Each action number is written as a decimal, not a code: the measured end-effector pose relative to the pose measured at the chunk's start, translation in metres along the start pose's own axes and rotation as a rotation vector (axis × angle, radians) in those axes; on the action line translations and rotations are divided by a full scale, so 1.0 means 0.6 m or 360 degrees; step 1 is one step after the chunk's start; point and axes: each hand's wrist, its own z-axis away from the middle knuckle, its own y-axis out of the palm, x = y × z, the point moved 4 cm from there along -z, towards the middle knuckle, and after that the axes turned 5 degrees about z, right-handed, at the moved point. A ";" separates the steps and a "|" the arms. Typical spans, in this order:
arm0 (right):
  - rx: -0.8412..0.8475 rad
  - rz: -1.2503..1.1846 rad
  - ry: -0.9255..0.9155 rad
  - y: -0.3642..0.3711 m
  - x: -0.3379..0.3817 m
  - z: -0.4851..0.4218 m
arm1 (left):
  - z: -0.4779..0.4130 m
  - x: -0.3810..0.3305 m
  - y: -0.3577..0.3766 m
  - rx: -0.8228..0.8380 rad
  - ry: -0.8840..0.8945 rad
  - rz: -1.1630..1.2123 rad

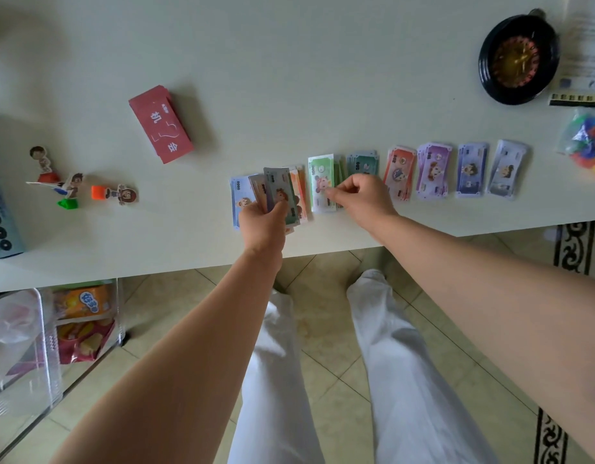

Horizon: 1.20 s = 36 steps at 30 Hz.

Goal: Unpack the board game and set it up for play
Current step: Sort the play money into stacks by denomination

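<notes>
While both hands [263,226] [361,197] pinch banknotes [280,192], six piles [320,182] [363,162] [400,172] [435,170] [472,169] [507,169], three pawns [41,162] [72,187] [122,194] lie nearby.

Soft daylight, blurred wide-angle edges

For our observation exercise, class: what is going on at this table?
A person is sorting play money. The left hand holds a fan of mixed notes; the right hand pinches a green note on the table. More sorted piles lie in a row to its right. A red card deck, character figures and a black wheel lie elsewhere.
</notes>
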 end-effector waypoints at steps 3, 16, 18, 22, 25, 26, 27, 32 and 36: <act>-0.0165 0.0149 0.0054 -0.014 -0.013 -0.005 | 0.002 0.000 0.009 0.0000 0.0016 -0.0051; 0.0280 -0.0292 -0.0106 -0.054 -0.006 0.013 | 0.024 -0.008 0.095 0.0230 -0.0143 0.0006; 0.0216 -0.0263 -0.0085 -0.071 -0.017 0.004 | 0.028 -0.012 0.107 0.0261 -0.0121 -0.0021; 0.0054 -0.0284 -0.0003 -0.095 -0.046 -0.015 | 0.023 -0.016 0.119 0.0095 -0.0011 -0.0142; 0.0016 -0.0223 0.0095 -0.099 -0.068 -0.025 | 0.018 -0.013 0.122 -0.0002 0.0007 -0.0214; 0.0000 -0.0171 0.0132 -0.099 -0.073 -0.027 | 0.016 -0.012 0.124 -0.0016 0.0005 -0.0234; -0.0029 -0.0112 0.0159 -0.100 -0.078 -0.028 | 0.015 -0.011 0.126 -0.0017 0.0010 -0.0250; 0.0015 -0.0238 0.0106 -0.108 -0.075 -0.016 | 0.020 -0.014 0.146 0.0039 0.0025 -0.0316; 0.0370 -0.0538 0.0081 -0.111 -0.067 0.005 | 0.035 -0.016 0.178 0.0187 -0.0004 -0.0388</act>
